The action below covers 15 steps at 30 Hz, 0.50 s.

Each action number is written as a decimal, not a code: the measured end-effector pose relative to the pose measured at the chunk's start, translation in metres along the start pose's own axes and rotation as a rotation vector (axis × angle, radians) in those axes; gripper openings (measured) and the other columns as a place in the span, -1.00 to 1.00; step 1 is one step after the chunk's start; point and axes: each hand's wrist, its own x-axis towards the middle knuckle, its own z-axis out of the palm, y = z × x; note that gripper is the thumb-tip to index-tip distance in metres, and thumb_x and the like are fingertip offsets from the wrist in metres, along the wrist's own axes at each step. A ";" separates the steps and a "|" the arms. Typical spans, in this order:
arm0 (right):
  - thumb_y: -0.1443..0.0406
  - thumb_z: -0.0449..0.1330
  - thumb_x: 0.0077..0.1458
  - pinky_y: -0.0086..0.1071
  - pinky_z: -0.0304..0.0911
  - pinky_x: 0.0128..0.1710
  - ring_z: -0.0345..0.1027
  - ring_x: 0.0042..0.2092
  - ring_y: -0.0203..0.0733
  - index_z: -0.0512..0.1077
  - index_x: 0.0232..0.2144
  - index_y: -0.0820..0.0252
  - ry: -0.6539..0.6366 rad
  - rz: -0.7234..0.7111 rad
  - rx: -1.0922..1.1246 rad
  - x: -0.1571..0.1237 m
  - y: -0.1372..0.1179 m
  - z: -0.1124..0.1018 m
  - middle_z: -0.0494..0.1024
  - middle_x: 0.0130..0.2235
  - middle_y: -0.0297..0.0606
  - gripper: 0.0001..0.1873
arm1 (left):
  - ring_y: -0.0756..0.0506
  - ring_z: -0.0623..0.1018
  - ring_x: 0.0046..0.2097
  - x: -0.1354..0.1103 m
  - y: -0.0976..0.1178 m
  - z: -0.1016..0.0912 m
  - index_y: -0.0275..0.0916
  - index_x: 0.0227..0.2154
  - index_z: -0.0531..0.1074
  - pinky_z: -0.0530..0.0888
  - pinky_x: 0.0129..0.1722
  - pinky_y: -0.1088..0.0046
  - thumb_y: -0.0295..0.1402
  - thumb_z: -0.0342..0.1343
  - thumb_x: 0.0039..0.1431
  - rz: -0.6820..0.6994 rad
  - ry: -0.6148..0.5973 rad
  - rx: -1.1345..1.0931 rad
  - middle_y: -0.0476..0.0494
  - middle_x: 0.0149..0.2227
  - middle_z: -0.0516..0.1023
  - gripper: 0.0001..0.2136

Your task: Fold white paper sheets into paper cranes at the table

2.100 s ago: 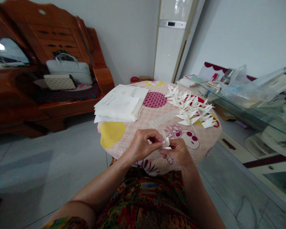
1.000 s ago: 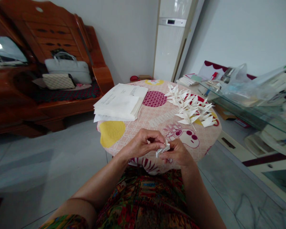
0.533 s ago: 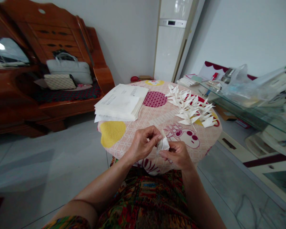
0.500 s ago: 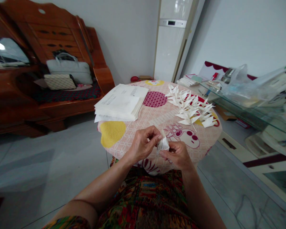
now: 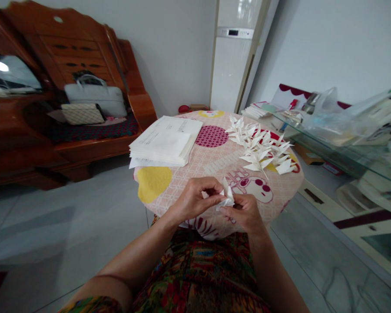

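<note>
Between my two hands I pinch a small folded white paper piece [image 5: 227, 196] just above the near edge of a round table [image 5: 169, 191] covered with a pink patterned cloth. My left hand [image 5: 195, 201] grips its left side with curled fingers. My right hand [image 5: 246, 213] holds its right side between thumb and fingers. Several finished white folded paper shapes [image 5: 260, 150] lie in a row on the right part of the table. A stack of white paper sheets [image 5: 164, 141] rests on the table's far left.
A dark wooden bench [image 5: 68, 100] with a grey bag [image 5: 96, 98] and a quilted pouch [image 5: 81, 114] stands at the left. A tall white appliance [image 5: 231, 61] is behind the table. A glass shelf [image 5: 342, 134] with plastic bags and clutter runs along the right.
The paper piece has been turned and refolded between my fingers, its tip now pointing up. Both hands stay at the table's near edge.
</note>
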 end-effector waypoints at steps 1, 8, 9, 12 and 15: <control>0.19 0.38 -0.12 -0.49 0.10 -0.65 0.20 -0.63 -0.36 0.53 -0.57 0.23 -0.003 0.005 0.006 0.000 0.000 0.000 0.44 -0.64 -0.38 -0.79 | 0.00 0.50 -0.40 0.000 0.000 0.000 -0.32 -0.40 0.53 0.43 -0.36 0.52 -0.25 0.24 0.20 0.001 -0.005 0.006 -0.12 -0.43 0.57 -0.79; 0.22 0.38 -0.14 -0.47 0.16 -0.63 0.25 -0.61 -0.32 0.51 -0.61 0.22 -0.038 0.004 0.009 0.002 0.001 -0.001 0.46 -0.64 -0.35 -0.80 | 0.07 0.40 -0.51 -0.001 -0.004 0.008 -0.32 -0.54 0.44 0.33 -0.48 0.58 -0.27 0.26 0.15 -0.068 0.097 -0.033 -0.03 -0.56 0.47 -0.75; 0.22 0.37 -0.14 -0.47 0.15 -0.63 0.25 -0.61 -0.32 0.51 -0.61 0.22 -0.040 0.001 0.012 0.003 0.002 0.000 0.46 -0.64 -0.36 -0.81 | 0.08 0.38 -0.53 -0.001 -0.005 0.010 -0.32 -0.55 0.43 0.31 -0.51 0.59 -0.25 0.27 0.13 -0.099 0.110 -0.080 -0.01 -0.58 0.44 -0.72; 0.23 0.36 -0.14 -0.48 0.15 -0.64 0.23 -0.62 -0.34 0.53 -0.59 0.23 -0.049 0.009 0.046 0.003 0.001 0.001 0.46 -0.64 -0.37 -0.83 | 0.09 0.36 -0.59 -0.001 -0.008 0.015 -0.32 -0.55 0.39 0.29 -0.58 0.61 -0.15 0.31 0.08 -0.196 0.135 -0.253 0.01 -0.61 0.41 -0.65; 0.23 0.36 -0.16 -0.48 0.15 -0.65 0.23 -0.63 -0.34 0.54 -0.57 0.23 -0.071 0.038 0.070 0.003 0.000 0.002 0.45 -0.64 -0.37 -0.84 | 0.08 0.38 -0.61 0.001 -0.009 0.016 -0.31 -0.52 0.39 0.31 -0.62 0.61 -0.09 0.31 0.09 -0.244 0.146 -0.338 0.00 -0.62 0.42 -0.63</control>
